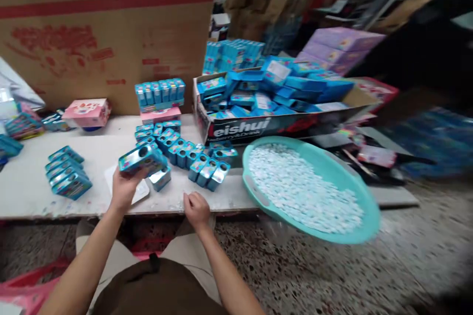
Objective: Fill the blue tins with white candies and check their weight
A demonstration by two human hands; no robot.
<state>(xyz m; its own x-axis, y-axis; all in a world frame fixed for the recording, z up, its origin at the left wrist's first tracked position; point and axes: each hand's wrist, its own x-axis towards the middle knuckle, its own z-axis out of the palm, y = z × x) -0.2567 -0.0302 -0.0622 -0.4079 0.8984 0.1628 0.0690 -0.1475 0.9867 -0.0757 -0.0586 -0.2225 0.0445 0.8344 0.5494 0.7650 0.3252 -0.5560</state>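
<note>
My left hand [125, 187] is raised over the table's front part, its fingers closed round small blue tins [142, 159] with dark round openings; their exact number is hard to make out. Under it lies a white tray-like piece [142, 191], partly hidden. Resting by the table edge, my right hand [197, 209] is curled closed, and whatever its fingers may hold is hidden. Just beyond it stand several upright blue tins [208, 172] with dark openings on top. To its right, a turquoise basin [254, 189] holds many pale, small tablets [303, 187].
A black-sided carton [258, 130] full of blue boxes stands behind the basin. Stacked blue tins [68, 172] lie at left. Pink boxes [88, 112] stand near a large cardboard carton [111, 54]. The basin overhangs the table's front edge. Purple boxes [340, 47] are at back right.
</note>
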